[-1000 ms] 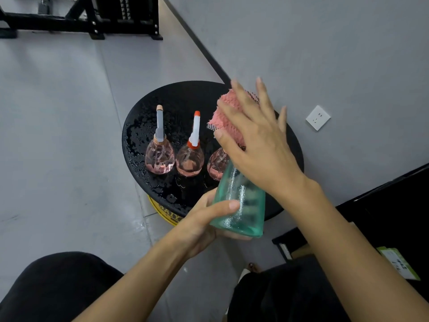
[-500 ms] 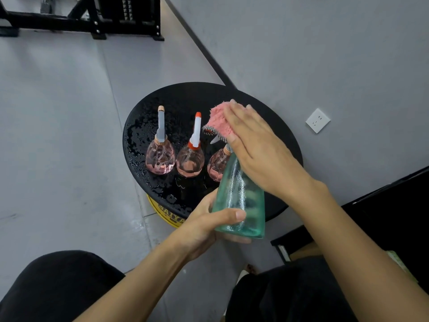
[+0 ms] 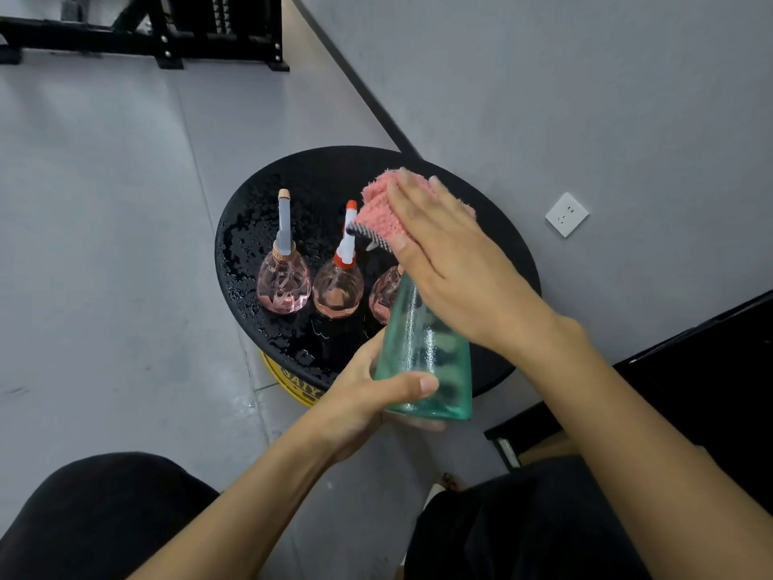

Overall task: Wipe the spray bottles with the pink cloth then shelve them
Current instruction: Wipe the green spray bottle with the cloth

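Observation:
My left hand [image 3: 368,395] grips the base of a teal see-through spray bottle [image 3: 422,353], held tilted in the air in front of a round black table [image 3: 251,228]. My right hand [image 3: 456,265] presses a pink cloth [image 3: 382,207] over the bottle's top, which is hidden beneath it. Three pink round spray bottles stand in a row on the wet tabletop: one at the left [image 3: 284,278], one in the middle [image 3: 338,290], and one [image 3: 382,295] partly hidden behind the teal bottle.
The table stands against a grey wall with a white socket [image 3: 566,214]. A black shelf unit [image 3: 711,370] is at the right. A black metal frame [image 3: 167,31] stands on the floor at the far left. My dark-clad knees fill the bottom.
My right hand has slid the pink cloth down and around the teal bottle's top, its fingers flattening over it. My left hand keeps its hold on the base.

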